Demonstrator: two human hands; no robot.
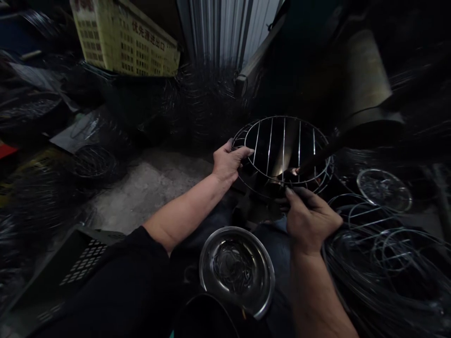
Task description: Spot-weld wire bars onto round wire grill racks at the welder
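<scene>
A round wire rack point(282, 150) with parallel bars and a ring rim is held up in front of me. My left hand point(229, 162) grips its left rim, fingers curled over the wire. My right hand point(308, 213) pinches the near edge of the rack at the bottom, fingers closed on the wire. A dark arm of a machine point(317, 157) reaches in from the right and meets the rack, where a small glowing spot shows near its tip.
A shiny metal bowl point(237, 267) holding thin wire bits sits by my lap. Piles of wire rings point(384, 253) lie at the right, more racks point(93, 162) at the left. A yellow crate point(123, 37) stands at the back, and a black perforated crate point(70, 263) sits at lower left.
</scene>
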